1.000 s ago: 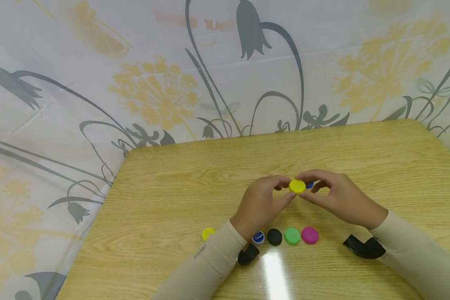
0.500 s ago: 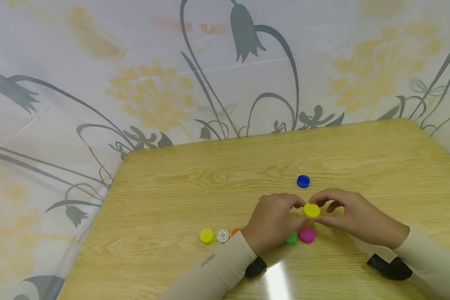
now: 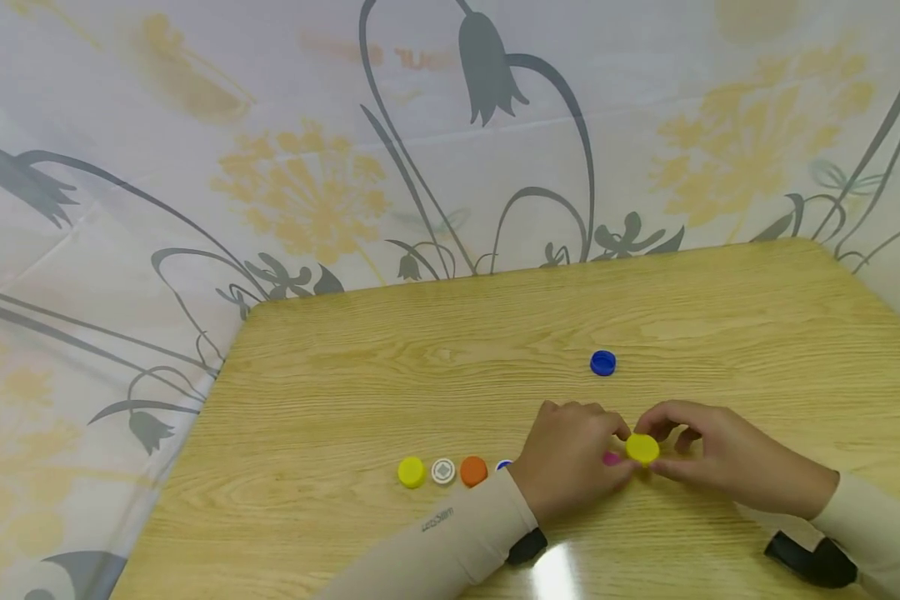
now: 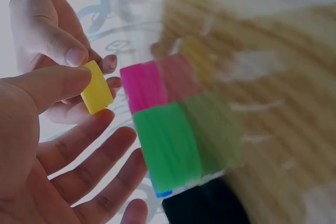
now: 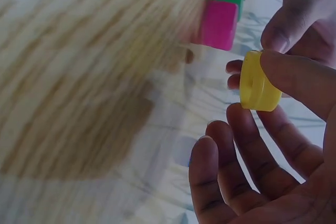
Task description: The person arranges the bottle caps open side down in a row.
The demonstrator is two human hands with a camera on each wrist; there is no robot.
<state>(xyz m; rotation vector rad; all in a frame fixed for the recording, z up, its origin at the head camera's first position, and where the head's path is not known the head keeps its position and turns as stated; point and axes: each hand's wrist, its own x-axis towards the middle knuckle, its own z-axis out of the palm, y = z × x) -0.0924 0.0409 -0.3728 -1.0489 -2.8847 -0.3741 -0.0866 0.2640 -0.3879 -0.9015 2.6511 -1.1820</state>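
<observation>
A yellow bottle cap (image 3: 642, 449) is pinched from both sides by my two hands, just above the table at the right end of a row of caps. My left hand (image 3: 573, 462) has thumb and forefinger on its left edge; my right hand (image 3: 750, 467) grips the right edge. Both wrist views show the yellow cap (image 4: 97, 88) between thumbs and fingertips, the other fingers spread. Nearest to it stands a pink cap (image 5: 219, 24), mostly hidden behind my left hand in the head view. Beside that is a green cap (image 4: 168, 148), then a black cap (image 4: 207, 205).
Farther left in the row lie another yellow cap (image 3: 412, 472), a white cap (image 3: 443, 472), an orange cap (image 3: 473, 471) and a partly covered blue-and-white cap (image 3: 504, 464). A blue cap (image 3: 603, 363) lies hollow side up farther back on the wooden table (image 3: 345, 375). A patterned curtain hangs behind.
Both hands have brought the yellow cap toward the person and to the right, down from near the blue cap to the row's right end. The blue cap is now uncovered.
</observation>
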